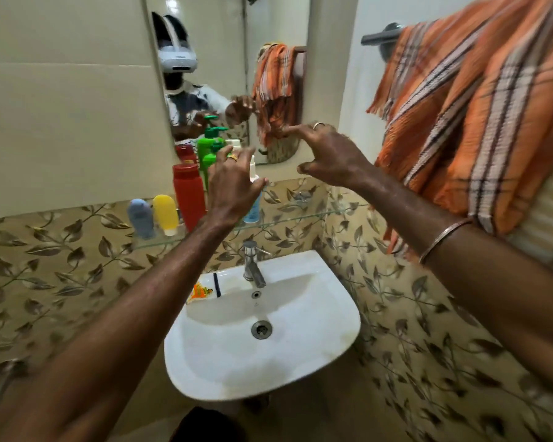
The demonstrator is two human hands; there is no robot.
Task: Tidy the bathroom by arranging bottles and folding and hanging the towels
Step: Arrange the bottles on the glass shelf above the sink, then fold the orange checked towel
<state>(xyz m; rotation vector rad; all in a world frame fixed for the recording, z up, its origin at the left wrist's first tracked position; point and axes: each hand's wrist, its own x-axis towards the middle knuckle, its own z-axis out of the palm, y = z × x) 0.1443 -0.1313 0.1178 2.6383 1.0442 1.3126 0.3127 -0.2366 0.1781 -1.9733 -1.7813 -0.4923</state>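
Several bottles stand on the glass shelf (288, 218) under the mirror: a grey-blue tube (140, 218), a yellow tube (166, 213), a red bottle (189, 194), a green pump bottle (208, 145) and a white-and-blue bottle (254, 208). My left hand (233, 183) hovers in front of the green and white-and-blue bottles, fingers spread; I cannot tell whether it touches one. My right hand (329, 151) is raised right of the mirror, fingers curled apart and holding nothing. An orange striped towel (479, 116) hangs bunched over the rail (380, 36) at the upper right.
A white sink (332, 330) with a chrome tap (253, 266) sits below the shelf. An orange sachet (200, 291) lies on the sink's back ledge. The mirror (224, 59) reflects the towel and the person. Leaf-patterned tiles cover the lower walls.
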